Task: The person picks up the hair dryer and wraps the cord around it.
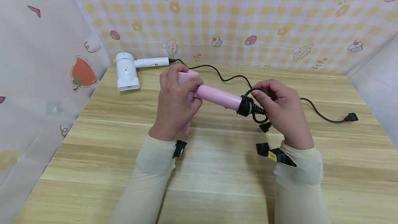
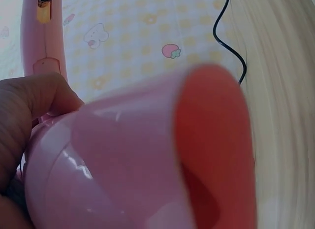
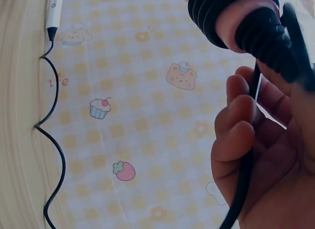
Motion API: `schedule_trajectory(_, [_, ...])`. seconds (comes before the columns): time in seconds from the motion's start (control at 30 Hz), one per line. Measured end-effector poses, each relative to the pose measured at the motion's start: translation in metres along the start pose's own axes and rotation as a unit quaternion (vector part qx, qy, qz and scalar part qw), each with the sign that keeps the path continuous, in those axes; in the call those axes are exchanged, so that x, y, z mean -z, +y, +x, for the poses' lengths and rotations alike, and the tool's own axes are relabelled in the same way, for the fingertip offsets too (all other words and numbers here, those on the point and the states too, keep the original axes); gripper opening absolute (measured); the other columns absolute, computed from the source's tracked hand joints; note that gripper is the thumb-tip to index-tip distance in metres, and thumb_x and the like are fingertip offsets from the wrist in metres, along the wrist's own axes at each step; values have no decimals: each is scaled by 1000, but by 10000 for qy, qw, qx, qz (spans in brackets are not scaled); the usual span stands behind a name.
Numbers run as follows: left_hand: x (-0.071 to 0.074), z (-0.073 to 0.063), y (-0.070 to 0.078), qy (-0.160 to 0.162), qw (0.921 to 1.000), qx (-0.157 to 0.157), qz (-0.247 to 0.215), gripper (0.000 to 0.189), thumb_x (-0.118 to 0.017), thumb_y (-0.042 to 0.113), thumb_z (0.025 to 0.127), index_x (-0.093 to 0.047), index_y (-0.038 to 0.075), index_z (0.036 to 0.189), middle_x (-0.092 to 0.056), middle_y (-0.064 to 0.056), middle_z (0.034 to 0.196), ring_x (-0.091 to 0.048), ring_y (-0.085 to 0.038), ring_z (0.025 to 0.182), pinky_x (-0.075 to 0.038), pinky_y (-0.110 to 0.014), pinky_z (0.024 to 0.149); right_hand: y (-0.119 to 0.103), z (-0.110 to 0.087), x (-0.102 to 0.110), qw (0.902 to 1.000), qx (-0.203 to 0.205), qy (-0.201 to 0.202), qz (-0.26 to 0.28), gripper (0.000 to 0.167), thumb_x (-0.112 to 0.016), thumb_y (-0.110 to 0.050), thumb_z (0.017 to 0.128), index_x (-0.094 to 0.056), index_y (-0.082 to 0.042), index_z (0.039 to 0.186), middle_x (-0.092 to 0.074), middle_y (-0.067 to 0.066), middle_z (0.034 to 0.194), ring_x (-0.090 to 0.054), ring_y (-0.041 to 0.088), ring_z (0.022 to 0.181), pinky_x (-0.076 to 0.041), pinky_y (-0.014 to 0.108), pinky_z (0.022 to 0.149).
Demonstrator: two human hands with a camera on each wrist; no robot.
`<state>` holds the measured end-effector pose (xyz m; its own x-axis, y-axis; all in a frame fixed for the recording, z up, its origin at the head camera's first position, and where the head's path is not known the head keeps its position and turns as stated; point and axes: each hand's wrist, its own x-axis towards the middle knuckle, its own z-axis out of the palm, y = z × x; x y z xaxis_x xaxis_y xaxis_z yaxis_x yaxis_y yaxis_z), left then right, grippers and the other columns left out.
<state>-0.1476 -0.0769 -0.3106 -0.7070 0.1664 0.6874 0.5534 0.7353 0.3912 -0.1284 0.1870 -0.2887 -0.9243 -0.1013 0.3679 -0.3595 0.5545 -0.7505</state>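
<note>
My left hand grips a pink hair dryer round its head, holding it above the table with the handle pointing right. In the left wrist view the dryer's wide nozzle fills the lower middle. Black cord is wound in several turns round the end of the handle. My right hand pinches a loop of this cord between thumb and fingers. In the right wrist view the cord runs under the curled fingertips. A black plug hangs just below the right hand.
A white hair dryer lies at the back left of the wooden table. Its black cord runs right behind my hands, and a plug lies at the right. A patterned cloth hangs behind the table.
</note>
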Motion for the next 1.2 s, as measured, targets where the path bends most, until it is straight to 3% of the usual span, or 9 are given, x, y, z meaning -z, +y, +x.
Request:
schedule_trajectory(0.17, [1, 0, -2, -56, 9999, -43, -93, 28, -75, 2, 70, -75, 14, 94, -48, -17, 122, -40, -43, 116, -41, -55, 92, 2, 0, 1, 9998, 8, -197, 86, 17, -62, -18, 99, -71, -8, 109, -65, -4, 87, -51, 13, 69, -41, 22, 61])
schedule_trajectory(0.5, [-1, 2, -4, 96, 9979, -464, -447, 27, -74, 2, 67, -75, 13, 91, -49, -18, 119, -46, -35, 114, -30, -50, 101, 11, 2, -1, 9961, 38, -709, 529, 19, -59, -17, 100, -71, -10, 113, -67, 0, 95, -53, 15, 76, -44, 22, 66])
schedule_trajectory(0.77, [2, 1, 0, 170, 9981, -132, -574, 28, -74, 2, 67, -74, 14, 92, -49, -17, 120, -43, -36, 114, -33, -51, 97, 12, 2, -4, 9949, 76, -934, 375, 24, -55, -15, 102, -73, -7, 115, -70, 3, 105, -58, 15, 83, -47, 20, 66])
schedule_trajectory(0.9, [3, 0, 2, 193, 9979, 106, -613, 28, -74, 2, 67, -75, 14, 93, -49, -17, 122, -41, -38, 116, -34, -51, 96, 15, 2, -6, 9944, 430, -913, 305, 26, -57, 2, 95, -74, -7, 114, -70, 2, 104, -58, 15, 84, -45, 22, 72])
schedule_trajectory(1.03, [3, -1, 3, 295, 9971, 301, -633, 29, -74, 1, 68, -75, 13, 94, -49, -17, 123, -40, -39, 116, -35, -51, 94, 15, 3, -9, 9934, 789, -812, 176, 21, -56, 4, 95, -74, -8, 98, -67, 0, 91, -55, 15, 76, -42, 24, 68])
schedule_trajectory(1.13, [5, -1, 4, 391, 9963, 383, -662, 29, -74, 2, 67, -75, 13, 95, -49, -16, 123, -41, -40, 115, -35, -50, 94, 11, 3, -11, 9943, 724, -787, -18, 19, -57, 1, 95, -67, -9, 82, -61, 1, 76, -52, 16, 66, -41, 27, 60])
schedule_trajectory(1.2, [6, -1, 5, 428, 9956, 468, -693, 30, -74, 2, 67, -75, 13, 95, -48, -16, 123, -41, -40, 115, -36, -49, 93, 8, 3, -12, 9949, 545, -844, -115, 24, -57, 8, 92, -62, -9, 76, -61, 1, 72, -53, 17, 64, -41, 27, 59])
